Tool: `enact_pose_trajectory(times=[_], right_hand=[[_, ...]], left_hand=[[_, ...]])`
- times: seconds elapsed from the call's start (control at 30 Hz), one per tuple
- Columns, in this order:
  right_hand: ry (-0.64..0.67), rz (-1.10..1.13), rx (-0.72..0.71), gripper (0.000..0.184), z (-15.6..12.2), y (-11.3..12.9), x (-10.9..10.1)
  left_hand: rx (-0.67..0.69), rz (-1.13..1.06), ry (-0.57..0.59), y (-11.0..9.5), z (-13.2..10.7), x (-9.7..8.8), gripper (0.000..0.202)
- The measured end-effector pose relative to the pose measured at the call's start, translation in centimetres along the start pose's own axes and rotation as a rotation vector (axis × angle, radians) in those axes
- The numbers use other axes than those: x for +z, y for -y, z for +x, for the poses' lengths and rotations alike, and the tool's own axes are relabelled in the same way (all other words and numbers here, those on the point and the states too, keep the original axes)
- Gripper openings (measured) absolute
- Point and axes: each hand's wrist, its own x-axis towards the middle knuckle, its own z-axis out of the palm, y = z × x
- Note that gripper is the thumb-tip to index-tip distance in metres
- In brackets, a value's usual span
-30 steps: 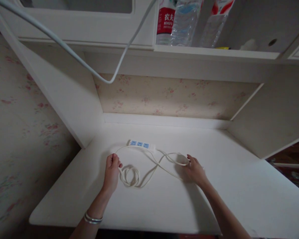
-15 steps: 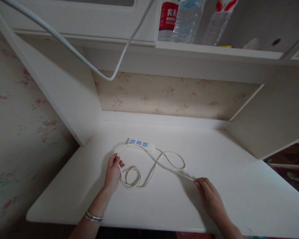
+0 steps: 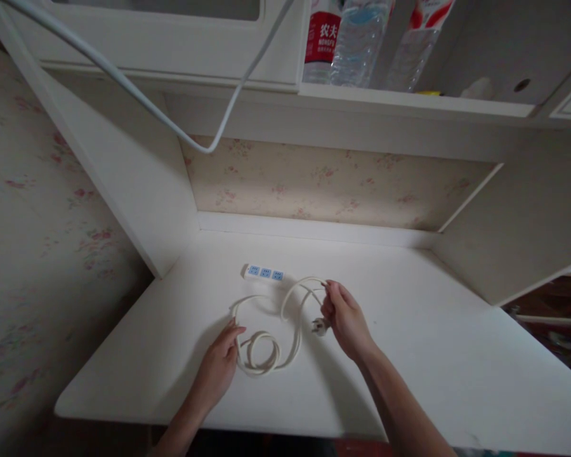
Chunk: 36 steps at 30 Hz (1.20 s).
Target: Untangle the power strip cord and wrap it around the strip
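Note:
A white power strip (image 3: 265, 273) with blue sockets lies on the white desk (image 3: 438, 355), and its cream cable (image 3: 266, 349) runs forward into a small coil. My left hand (image 3: 219, 365) rests on the desk at the coil's left side, fingers closed loosely on the cable. My right hand (image 3: 345, 317) is raised a little above the desk to the right of the coil, pinching a loop of the cable. The plug (image 3: 319, 327) hangs just left of that hand.
A shelf above holds several clear water bottles (image 3: 356, 41). A thick white cable (image 3: 124, 82) hangs across the upper left. White side panels (image 3: 137, 190) wall in the desk on both sides, with flowered wallpaper behind.
My right hand has pulled the cable's end in from the far right to the middle and lifted it, so the plug now hangs there. The left hand slid nearer along the coil.

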Motion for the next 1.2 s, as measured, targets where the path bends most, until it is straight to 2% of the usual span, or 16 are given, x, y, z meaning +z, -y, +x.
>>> enact_pose_trajectory(times=[0.07, 0.13, 0.23, 0.33, 0.43, 0.53, 0.6, 0.67, 0.73, 0.8, 0.87, 0.93, 0.97, 1.1, 1.2], right_hand=[[0.131, 0.002, 0.044, 0.04, 0.9, -0.9, 2.1], [0.22, -0.078, 0.049, 0.039, 2.1, -2.1, 4.0], [0.271, -0.338, -0.107, 0.036, 4.2, -4.3, 7.1], [0.335, -0.506, -0.277, 0.028, 6.2, -6.6, 10.2], [0.447, -0.562, -0.323, 0.019, 7.2, -8.6, 12.5], [0.572, -0.615, -0.351, 0.014, 7.2, -9.6, 13.7], [0.628, -0.629, -0.371, 0.014, 7.0, -9.3, 13.8], [0.631, -0.627, -0.401, 0.016, 6.7, -8.3, 13.3], [0.578, -0.621, -0.43, 0.021, 6.2, -6.8, 12.1], [0.467, -0.575, -0.401, 0.026, 5.3, -5.2, 10.1], [0.331, -0.49, -0.314, 0.028, 3.8, -3.9, 7.6], [0.276, -0.465, -0.271, 0.027, 1.6, -3.2, 5.1], [0.313, -0.497, -0.292, 0.026, 0.5, -3.0, 3.9], [0.613, -0.737, -0.438, 0.024, -3.4, -3.0, 0.6], [0.648, -0.815, -0.456, 0.022, -4.4, -3.0, -0.7]], left_hand=[[0.145, 0.21, 0.049, -0.4, -1.4, -1.0, 0.042], [0.28, 0.376, 0.164, -1.0, -2.8, -1.6, 0.047], [0.421, 0.553, 0.305, -2.2, -4.1, -1.4, 0.039], [0.475, 0.674, 0.313, -2.8, -4.4, 0.0, 0.027], [0.501, 0.75, 0.269, -3.1, -4.0, 2.0, 0.015], [0.551, 0.691, 0.245, -3.6, -3.7, 3.6, 0.01], [0.554, 0.611, 0.23, -4.2, -3.5, 4.2, 0.01], [0.512, 0.502, 0.19, -4.7, -3.2, 4.5, 0.013], [0.43, 0.359, 0.159, -4.9, -2.9, 4.6, 0.016], [0.33, 0.191, 0.154, -4.9, -2.3, 4.5, 0.018], [0.242, 0.039, 0.146, -5.0, -1.7, 4.3, 0.02], [0.184, -0.071, 0.145, -5.3, -0.9, 4.1, 0.021], [0.169, -0.113, 0.161, -5.6, -0.6, 4.1, 0.021], [0.144, -0.242, 0.312, -6.7, 0.3, 4.1, 0.021], [0.107, -0.284, 0.407, -7.3, 0.4, 4.3, 0.029]])
